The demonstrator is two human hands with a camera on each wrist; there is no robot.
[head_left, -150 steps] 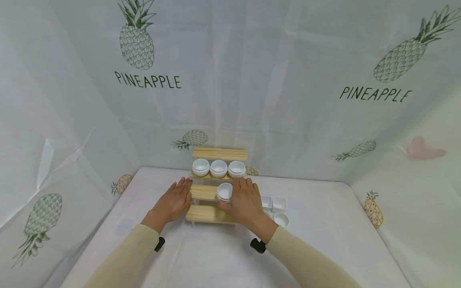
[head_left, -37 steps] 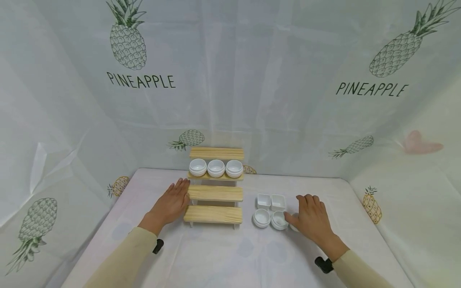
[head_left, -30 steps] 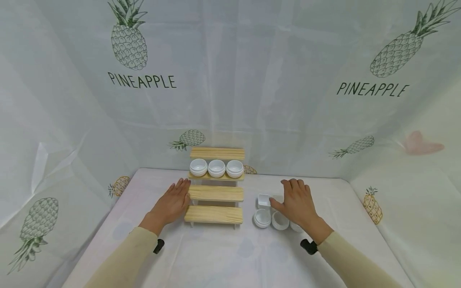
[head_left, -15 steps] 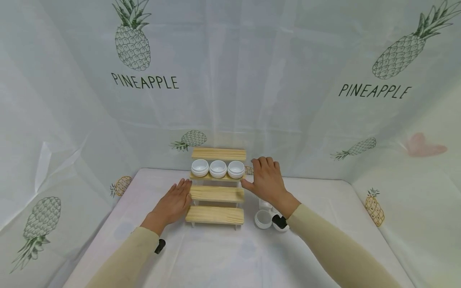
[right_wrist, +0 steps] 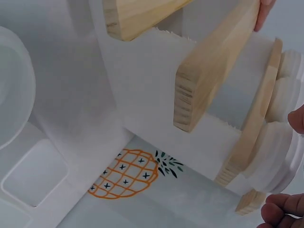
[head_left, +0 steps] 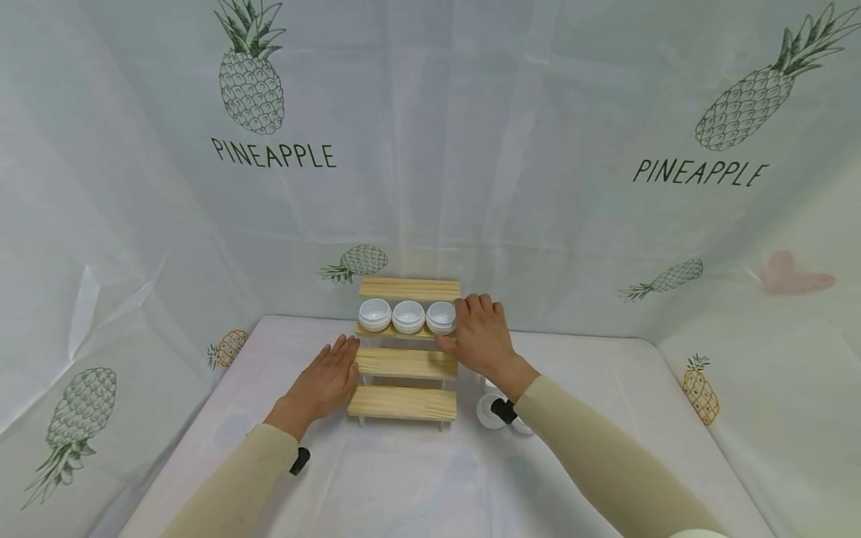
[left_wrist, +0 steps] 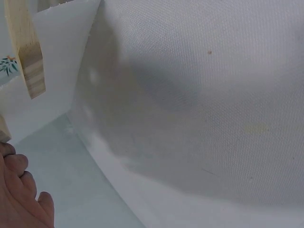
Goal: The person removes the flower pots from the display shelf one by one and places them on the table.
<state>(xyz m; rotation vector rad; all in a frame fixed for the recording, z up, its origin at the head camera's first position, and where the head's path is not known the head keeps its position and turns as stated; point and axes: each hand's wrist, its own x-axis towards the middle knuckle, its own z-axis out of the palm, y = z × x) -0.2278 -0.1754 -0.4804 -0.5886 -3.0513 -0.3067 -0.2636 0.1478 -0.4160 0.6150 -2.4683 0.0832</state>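
Note:
A tiered wooden rack (head_left: 403, 403) with white supports stands on the table. Its second tier from the top bears three small white bowls in a row: a left bowl (head_left: 374, 314), a middle bowl (head_left: 408, 317) and a right bowl (head_left: 440, 317). My right hand (head_left: 483, 336) reaches over the rack's right end, thumb in front and fingers behind, and grips the right bowl's rim; in the right wrist view the thumb (right_wrist: 297, 119) and fingertips (right_wrist: 280, 209) lie at its edge. My left hand (head_left: 326, 381) lies with straight fingers against the rack's left end.
On the table right of the rack are a round white bowl (head_left: 489, 413) and a square white dish (right_wrist: 35, 173), partly hidden by my right forearm. White pineapple-printed cloth (head_left: 430, 149) walls the table (head_left: 377, 478) at the back and sides.
The bowl my right hand held on the third tier is gone from there. My right hand went to the dishes on the right, then back left to the right bowl. The left hand stays put.

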